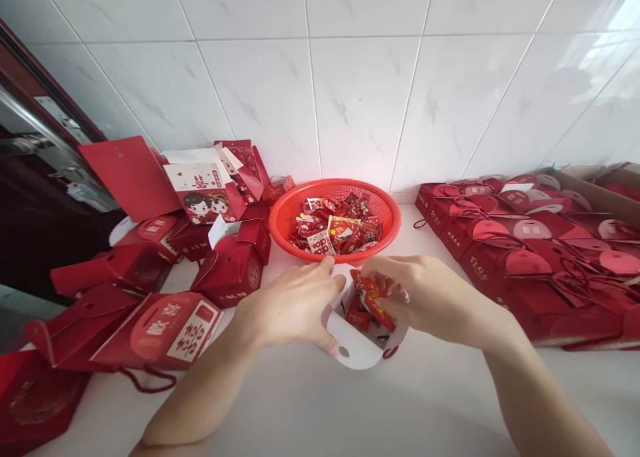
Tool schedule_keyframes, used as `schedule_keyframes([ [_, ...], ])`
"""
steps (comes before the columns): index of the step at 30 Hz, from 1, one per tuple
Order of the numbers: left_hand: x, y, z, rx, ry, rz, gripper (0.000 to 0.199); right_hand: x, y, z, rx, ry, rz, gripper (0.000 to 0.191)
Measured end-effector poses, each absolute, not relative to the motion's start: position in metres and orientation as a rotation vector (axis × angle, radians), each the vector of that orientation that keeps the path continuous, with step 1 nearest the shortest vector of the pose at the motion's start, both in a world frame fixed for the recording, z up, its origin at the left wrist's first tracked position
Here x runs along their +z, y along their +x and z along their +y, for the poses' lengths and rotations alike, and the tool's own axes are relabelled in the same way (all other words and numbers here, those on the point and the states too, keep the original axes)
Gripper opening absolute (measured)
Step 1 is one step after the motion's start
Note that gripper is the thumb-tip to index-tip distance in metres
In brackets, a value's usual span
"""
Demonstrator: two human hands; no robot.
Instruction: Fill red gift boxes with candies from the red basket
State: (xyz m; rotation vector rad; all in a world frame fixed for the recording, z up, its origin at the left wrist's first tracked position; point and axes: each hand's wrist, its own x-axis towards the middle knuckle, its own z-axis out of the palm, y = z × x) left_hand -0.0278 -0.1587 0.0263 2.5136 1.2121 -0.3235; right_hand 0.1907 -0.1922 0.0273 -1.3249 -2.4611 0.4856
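Note:
An open gift box (pixel 356 340) with a white inside stands on the counter in front of me, its flaps spread. My left hand (pixel 295 300) grips the box's left side, thumb on the near white flap and fingers at the far edge. Inside the box lie red candy packets (pixel 358 318). My right hand (pixel 417 297) is at the box's right side, its fingers pinching a red and gold candy packet (pixel 369 294) over the opening. Part of the box's right wall is hidden behind that hand.
Behind the box, a red plastic basket (pixel 395 227) holds many wrapped candies (pixel 345 230). Red gift boxes (pixel 230 270) crowd the left side, near a door handle (pixel 30 144). Rows of closed red boxes (pixel 500 244) fill the right. A tiled wall (pixel 360 104) rises at the back.

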Motion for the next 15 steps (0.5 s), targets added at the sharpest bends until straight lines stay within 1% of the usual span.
schedule_keyframes([
  [3,0.0248,-0.0254,-0.1599,-0.339,2.52,1.202,0.06,0.0246,0.1903,-0.1914,0.485,-1.375,-2.554,0.019],
  [6,0.0246,-0.0236,-0.1609,-0.391,2.508,1.23,0.059,0.0238,0.1906,-0.1916,0.413,-1.419,-2.678,0.012],
  [11,0.0246,-0.0218,-0.1616,-0.371,2.491,1.239,0.058,0.0277,0.1887,-0.1956,0.46,-1.326,-2.706,0.024],
  [15,0.03,-0.0246,-0.1612,-0.36,2.454,1.24,0.06,0.0303,0.1939,-0.1953,0.529,-1.274,-2.673,0.026],
])
